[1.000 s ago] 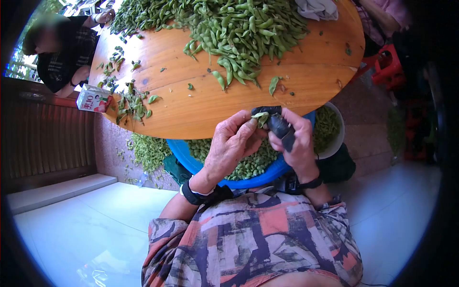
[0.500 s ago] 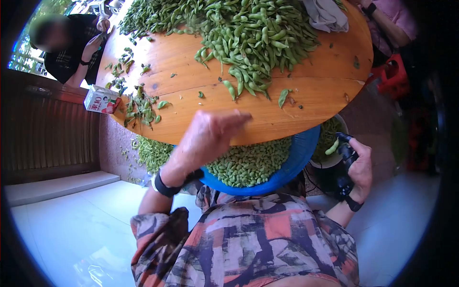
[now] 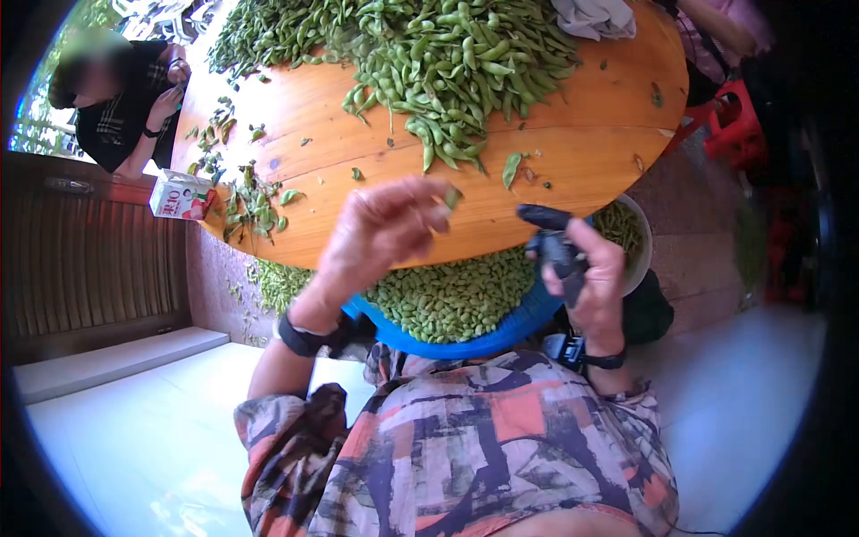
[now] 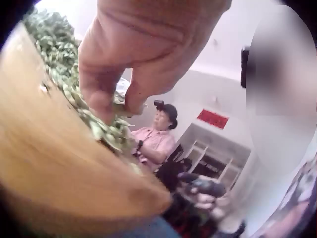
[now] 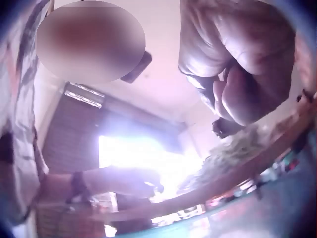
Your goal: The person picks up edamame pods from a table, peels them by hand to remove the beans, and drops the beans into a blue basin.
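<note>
My left hand [image 3: 385,224] is over the near edge of the wooden table, pinching a green soybean pod [image 3: 453,199] between thumb and fingertips. In the left wrist view the same hand [image 4: 143,54] reaches down, pods behind its fingertips. My right hand [image 3: 586,268] is to its right, by the table edge, with black wrappings [image 3: 546,217] on thumb and forefinger. Those two digits stand apart and no pod shows between them. Below both hands sits a blue basin [image 3: 465,345] of shelled green beans [image 3: 447,300]. A large heap of soybean pods [image 3: 465,80] covers the table's far part.
A white bowl [image 3: 644,246] of empty pods stands right of the basin. Leaf scraps [image 3: 255,206] and a drink carton [image 3: 182,195] lie at the table's left. Husks [image 3: 279,285] litter the floor. One person [image 3: 112,116] sits at left, another [image 3: 729,27] at far right; a red stool [image 3: 738,125] stands nearby.
Both hands worked together on a pod, then parted. The right hand carried a pod to the white bowl and has come back without it. The left hand now holds a pod.
</note>
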Motion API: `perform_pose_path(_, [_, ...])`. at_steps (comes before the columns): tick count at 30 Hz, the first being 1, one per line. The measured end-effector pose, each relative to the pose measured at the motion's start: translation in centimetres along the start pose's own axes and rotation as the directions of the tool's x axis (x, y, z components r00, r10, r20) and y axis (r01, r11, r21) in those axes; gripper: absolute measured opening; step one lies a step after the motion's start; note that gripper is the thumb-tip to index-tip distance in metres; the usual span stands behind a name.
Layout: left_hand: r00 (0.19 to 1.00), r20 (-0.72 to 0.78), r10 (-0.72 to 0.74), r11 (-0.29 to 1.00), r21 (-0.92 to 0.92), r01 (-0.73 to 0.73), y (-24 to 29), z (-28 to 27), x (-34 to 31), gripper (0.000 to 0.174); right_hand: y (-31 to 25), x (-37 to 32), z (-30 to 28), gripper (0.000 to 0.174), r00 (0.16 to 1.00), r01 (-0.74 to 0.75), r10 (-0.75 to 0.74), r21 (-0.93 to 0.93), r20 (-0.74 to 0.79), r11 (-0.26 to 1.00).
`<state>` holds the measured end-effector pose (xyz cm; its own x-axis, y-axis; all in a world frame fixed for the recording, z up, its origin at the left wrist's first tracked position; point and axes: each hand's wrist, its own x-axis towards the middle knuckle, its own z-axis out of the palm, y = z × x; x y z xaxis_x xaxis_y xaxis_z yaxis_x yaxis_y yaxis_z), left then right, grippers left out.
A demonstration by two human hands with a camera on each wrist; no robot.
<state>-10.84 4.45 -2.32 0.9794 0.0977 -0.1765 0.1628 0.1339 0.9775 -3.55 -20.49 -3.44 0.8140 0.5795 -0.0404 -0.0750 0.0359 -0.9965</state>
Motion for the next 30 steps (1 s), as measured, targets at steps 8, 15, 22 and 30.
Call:
perform_pose_path(8, [0.995, -0.098, -0.026, 0.985, -0.170, 0.009, -2.9, 4.9, -2.2, 0.011, 0.9, 0.7, 2.3, 0.027, 0.969, -0.153, 0.113, 0.173, 0.221, 0.973])
perform_pose_path(15, [0.942, -0.255, 0.220, 0.963, 0.210, -0.169, -4.5, 6.0, -2.6, 0.012, 0.5, 0.4, 2.5, 0.022, 0.966, -0.163, 0.122, 0.171, 0.226, 0.972])
perform_pose_path(22, [0.979, 0.047, -0.200, 0.749, -0.636, 0.184, -4.0, 6.0, -2.9, 0.021, 1.5, 1.0, 1.4, 0.022, 0.911, -0.366, 0.183, 0.521, 0.370, 0.771])
perform_pose_path(30, [0.987, -0.131, 0.090, 0.995, -0.026, -0.094, -5.2, 6.5, -3.4, 0.013, 0.8, 0.0, 2.2, 0.017, 0.983, -0.014, 0.026, -0.063, 0.184, 0.998])
